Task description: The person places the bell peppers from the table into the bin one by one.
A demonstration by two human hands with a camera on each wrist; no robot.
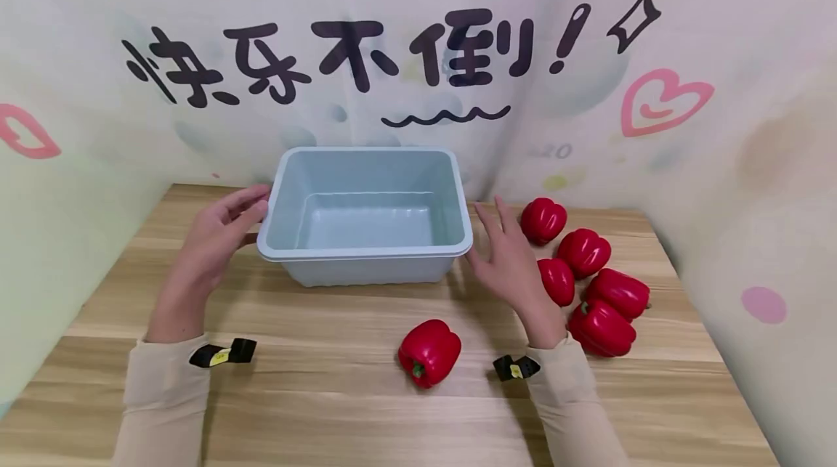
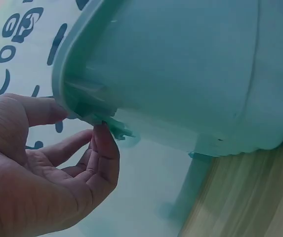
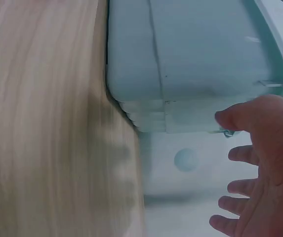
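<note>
A pale blue rectangular plastic tub (image 1: 366,269) stands upright near the back of the table, with nothing inside it. My left hand (image 1: 219,234) is at the tub's left end. In the left wrist view, the thumb of the left hand (image 2: 57,163) meets the rim's edge and the curled fingertips reach its underside. At the opposite end is my right hand (image 1: 510,264), its fingers spread. The right wrist view shows the thumb of that right hand (image 3: 274,158) close by the tub's end wall, while the other fingers stand away from it.
One red bell pepper (image 1: 429,353) lies in front of the tub. Several more red bell peppers (image 1: 584,253) are grouped on the right of the wooden table (image 1: 314,394), beside my right hand. A printed cloth backdrop (image 1: 562,133) hangs right behind the table.
</note>
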